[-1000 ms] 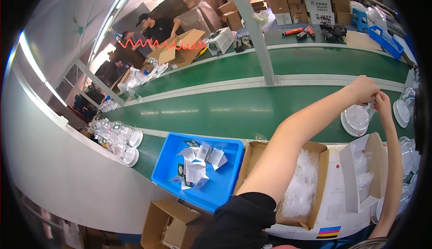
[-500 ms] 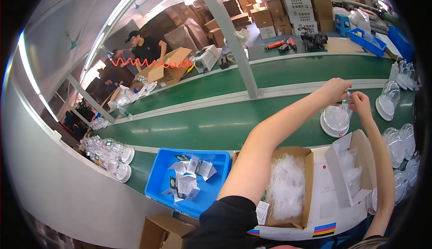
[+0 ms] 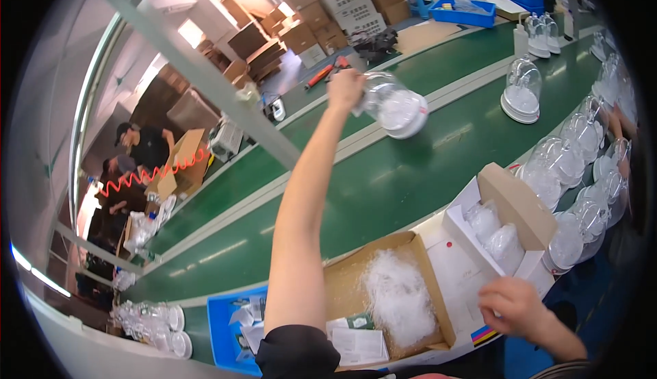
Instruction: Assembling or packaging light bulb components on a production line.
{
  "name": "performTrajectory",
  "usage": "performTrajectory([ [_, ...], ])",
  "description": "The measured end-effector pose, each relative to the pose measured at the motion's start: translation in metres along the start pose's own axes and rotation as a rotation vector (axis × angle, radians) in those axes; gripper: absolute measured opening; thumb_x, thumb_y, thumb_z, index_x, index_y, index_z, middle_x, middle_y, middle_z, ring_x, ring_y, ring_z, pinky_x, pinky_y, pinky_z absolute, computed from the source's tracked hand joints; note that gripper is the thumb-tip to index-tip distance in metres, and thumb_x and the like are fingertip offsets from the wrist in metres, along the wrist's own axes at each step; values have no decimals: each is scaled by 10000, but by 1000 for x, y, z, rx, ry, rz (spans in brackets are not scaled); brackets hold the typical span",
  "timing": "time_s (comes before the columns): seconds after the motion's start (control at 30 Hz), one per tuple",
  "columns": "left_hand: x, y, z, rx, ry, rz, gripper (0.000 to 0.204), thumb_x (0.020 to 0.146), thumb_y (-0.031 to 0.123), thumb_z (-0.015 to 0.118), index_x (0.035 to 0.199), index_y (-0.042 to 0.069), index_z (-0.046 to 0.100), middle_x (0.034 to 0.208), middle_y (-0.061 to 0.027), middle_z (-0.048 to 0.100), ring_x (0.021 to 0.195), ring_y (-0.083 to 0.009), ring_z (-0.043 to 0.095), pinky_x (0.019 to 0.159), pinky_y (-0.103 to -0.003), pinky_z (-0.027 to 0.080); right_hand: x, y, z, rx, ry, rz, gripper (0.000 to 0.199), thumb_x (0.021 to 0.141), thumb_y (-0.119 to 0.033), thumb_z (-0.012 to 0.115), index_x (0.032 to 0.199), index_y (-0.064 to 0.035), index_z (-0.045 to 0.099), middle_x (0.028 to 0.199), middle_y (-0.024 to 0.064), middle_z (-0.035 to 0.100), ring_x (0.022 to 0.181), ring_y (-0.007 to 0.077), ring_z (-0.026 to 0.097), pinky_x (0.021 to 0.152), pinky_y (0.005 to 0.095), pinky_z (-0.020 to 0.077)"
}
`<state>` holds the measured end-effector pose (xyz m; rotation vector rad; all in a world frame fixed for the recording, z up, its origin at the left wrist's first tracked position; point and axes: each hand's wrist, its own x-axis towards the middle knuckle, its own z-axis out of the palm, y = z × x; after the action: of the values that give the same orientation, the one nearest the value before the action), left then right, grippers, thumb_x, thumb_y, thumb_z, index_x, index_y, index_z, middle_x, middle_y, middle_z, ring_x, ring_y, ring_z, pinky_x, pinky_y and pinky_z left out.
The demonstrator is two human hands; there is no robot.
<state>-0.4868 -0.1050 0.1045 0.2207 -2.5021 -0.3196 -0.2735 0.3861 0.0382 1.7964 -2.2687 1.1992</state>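
Observation:
My left hand (image 3: 345,90) is closed at the top of a clear dome with a round white base (image 3: 404,113). The dome hangs tilted over the green conveyor belt (image 3: 383,194), and its far end is hidden by my fingers. My right hand (image 3: 514,305) is near the front edge, its fingers loosely curled with a gap and nothing visible in them. Next to it stands an open white box (image 3: 472,245) with clear plastic-wrapped pieces (image 3: 503,242) inside. Left of that box, a shallow cardboard box (image 3: 441,317) holds white shredded filler (image 3: 400,300) and some printed cards (image 3: 359,345).
A blue bin (image 3: 220,334) with folded cards is at the lower left. Several clear domes (image 3: 564,156) crowd the right side; another dome (image 3: 521,95) stands on the belt. A slanted grey post (image 3: 205,71) rises behind. People (image 3: 147,146) work at far left.
My left hand has carried the dome up off the belt and leftward. My right hand has let go of it and drawn back toward me. The view has turned to the right.

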Motion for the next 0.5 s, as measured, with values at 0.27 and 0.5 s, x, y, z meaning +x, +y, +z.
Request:
performTrajectory([
  [0.27, 2, -74, 28, 263, 213, -160, 295, 785, 240, 686, 1044, 98, 681, 909, -193, 681, 873, -381, 652, 793, -468, 504, -47, -8, 19, 106, 232, 465, 137, 633, -30, 691, 747, -68, 625, 849, 77, 644, 762, 255, 630, 648, 340, 517],
  [0.5, 2, -108, 57, 10, 220, -210, 431, 817, 230, 649, 1187, 20, 577, 1076, -240, 635, 991, -399, 615, 865, -448, 479, -46, -14, 25, 136, 287, 572, 122, 642, -15, 673, 744, -61, 624, 843, 80, 649, 762, 258, 622, 663, 337, 500],
])
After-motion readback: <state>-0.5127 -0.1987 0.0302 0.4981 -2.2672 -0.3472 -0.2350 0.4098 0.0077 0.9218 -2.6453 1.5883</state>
